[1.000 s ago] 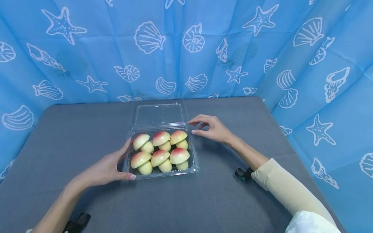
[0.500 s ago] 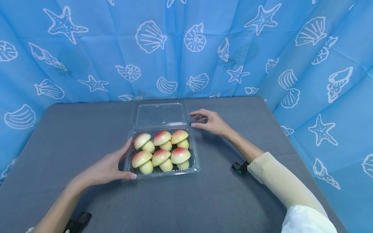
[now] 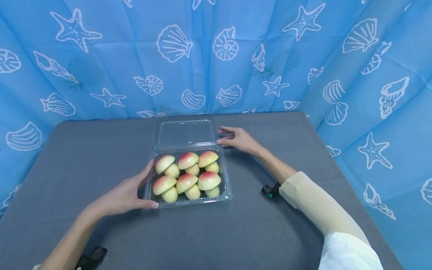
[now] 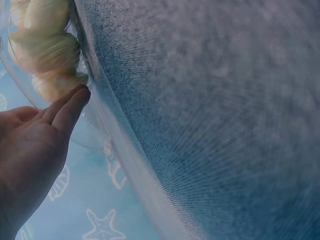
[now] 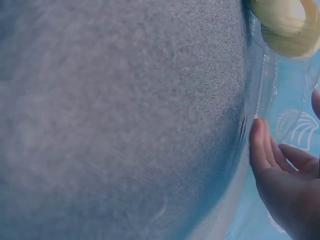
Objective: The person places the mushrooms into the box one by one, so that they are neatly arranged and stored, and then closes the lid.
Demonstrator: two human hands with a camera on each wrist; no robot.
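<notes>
A clear plastic clamshell box lies on the table with its lid folded back flat behind it. In its base sit several mushroom-shaped pieces, pale yellow with red-blushed caps, in two rows. My left hand spans the left side of the box, thumb at the front corner and straight fingers along the side wall. At the lid's right edge, near the hinge, is my right hand, its thumb and loosely bent fingers spread apart. The right wrist view has its fingertips right beside the clear plastic edge.
A grey cloth covers the table, which ends at a rounded back edge. Behind and to the right hangs a blue curtain printed with white shells and starfish. Dark straps show at both wrists.
My right hand has shifted backward along the box's right side, then slightly left to the lid's edge. The left hand and the box stay in place; the head view moved slightly.
</notes>
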